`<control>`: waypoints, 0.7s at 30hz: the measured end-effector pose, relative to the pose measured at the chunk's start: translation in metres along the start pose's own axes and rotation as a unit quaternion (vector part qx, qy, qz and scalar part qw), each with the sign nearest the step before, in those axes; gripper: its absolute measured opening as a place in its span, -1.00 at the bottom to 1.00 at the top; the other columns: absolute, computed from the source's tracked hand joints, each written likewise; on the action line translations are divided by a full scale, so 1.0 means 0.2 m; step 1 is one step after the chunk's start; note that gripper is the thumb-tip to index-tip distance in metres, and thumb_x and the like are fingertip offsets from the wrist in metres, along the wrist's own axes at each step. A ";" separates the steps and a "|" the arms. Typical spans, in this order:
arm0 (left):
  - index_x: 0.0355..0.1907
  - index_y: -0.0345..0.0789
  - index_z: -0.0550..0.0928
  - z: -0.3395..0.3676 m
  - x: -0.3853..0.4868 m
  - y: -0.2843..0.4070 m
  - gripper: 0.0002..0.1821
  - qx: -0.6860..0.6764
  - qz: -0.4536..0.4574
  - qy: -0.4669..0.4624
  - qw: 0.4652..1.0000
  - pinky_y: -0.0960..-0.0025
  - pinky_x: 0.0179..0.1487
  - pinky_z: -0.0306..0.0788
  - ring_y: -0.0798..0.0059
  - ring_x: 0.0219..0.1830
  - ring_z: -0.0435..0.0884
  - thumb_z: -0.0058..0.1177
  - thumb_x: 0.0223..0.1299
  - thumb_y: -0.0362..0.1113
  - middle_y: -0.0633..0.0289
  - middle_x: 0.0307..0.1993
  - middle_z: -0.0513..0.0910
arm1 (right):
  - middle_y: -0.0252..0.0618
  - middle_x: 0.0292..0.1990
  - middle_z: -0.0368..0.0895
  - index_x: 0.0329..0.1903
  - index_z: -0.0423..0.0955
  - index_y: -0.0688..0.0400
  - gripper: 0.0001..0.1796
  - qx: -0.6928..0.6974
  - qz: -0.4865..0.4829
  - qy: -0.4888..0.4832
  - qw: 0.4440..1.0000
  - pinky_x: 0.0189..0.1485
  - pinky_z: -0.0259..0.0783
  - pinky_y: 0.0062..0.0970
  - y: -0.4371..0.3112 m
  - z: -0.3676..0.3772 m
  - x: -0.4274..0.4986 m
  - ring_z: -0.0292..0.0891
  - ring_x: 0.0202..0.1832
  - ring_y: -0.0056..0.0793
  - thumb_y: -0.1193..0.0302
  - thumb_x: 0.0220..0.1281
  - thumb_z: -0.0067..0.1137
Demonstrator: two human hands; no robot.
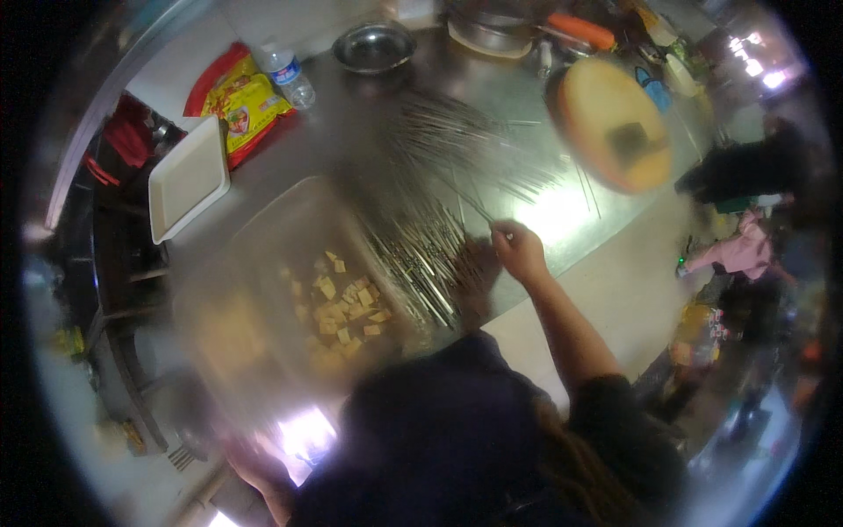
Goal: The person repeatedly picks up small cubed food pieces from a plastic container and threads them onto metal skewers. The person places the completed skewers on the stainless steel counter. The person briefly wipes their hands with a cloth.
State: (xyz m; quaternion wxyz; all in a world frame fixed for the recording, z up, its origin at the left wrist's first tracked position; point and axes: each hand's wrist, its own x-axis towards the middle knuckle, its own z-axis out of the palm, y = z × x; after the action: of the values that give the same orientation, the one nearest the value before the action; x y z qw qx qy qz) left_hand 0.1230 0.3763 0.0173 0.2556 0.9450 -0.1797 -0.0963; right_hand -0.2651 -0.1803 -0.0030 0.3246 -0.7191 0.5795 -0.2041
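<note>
My right hand is closed around the ends of a few thin metal skewers, which point away over the steel table. Beside and beyond it, many more metal skewers lie in a loose heap. A clear tub in front of me holds pale tofu-like cubes; its outline is blurred. To its left is a blurred yellowish mass that I cannot identify. My left hand is low on the left, close to the near side of the tubs. Blur and glare hide its fingers.
A white shallow tray, a red and yellow food packet and a plastic bottle stand at the back left. A metal bowl sits at the back. On the right, a round cutting board carries a dark cleaver-like blade.
</note>
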 end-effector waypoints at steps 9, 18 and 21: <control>0.38 -0.15 0.16 0.32 -0.30 1.10 -0.46 -0.409 -0.192 0.056 0.891 0.14 0.41 -0.09 0.30 0.43 0.07 -0.34 0.41 -0.03 0.25 0.38 0.19 | -0.14 -0.30 0.53 -0.18 0.60 -0.01 -0.77 -0.178 -0.155 -0.018 0.972 -0.22 0.45 -0.18 0.11 0.02 0.42 0.49 -0.19 -0.08 0.35 0.05 0.14; 0.36 -0.09 0.19 0.65 -0.40 1.44 -0.49 -0.484 -0.248 0.014 0.839 0.12 0.40 -0.02 0.33 0.38 0.15 -0.30 0.39 -0.09 0.28 0.35 0.24 | -0.21 -0.38 0.46 -0.14 0.54 -0.05 -0.75 -0.128 -0.290 -0.087 0.944 -0.33 0.43 -0.19 0.15 0.02 0.39 0.47 -0.29 -0.16 0.34 0.06 0.12; 0.35 -0.10 0.21 0.69 -0.42 1.46 -0.51 -0.430 -0.229 -0.020 0.873 0.12 0.39 0.01 0.30 0.37 0.17 -0.27 0.39 -0.13 0.24 0.35 0.25 | -0.22 -0.36 0.48 -0.15 0.55 -0.05 -0.76 -0.116 -0.307 -0.095 0.940 -0.33 0.43 -0.19 0.14 0.03 0.46 0.49 -0.28 -0.17 0.34 0.06 0.12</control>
State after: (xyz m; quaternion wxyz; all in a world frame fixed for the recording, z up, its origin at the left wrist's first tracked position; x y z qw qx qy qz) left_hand -0.0766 0.1128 0.0587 0.6037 0.7546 0.0961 -0.2384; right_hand -0.2594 -0.2715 -0.0345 0.2138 -0.9108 0.3170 -0.1559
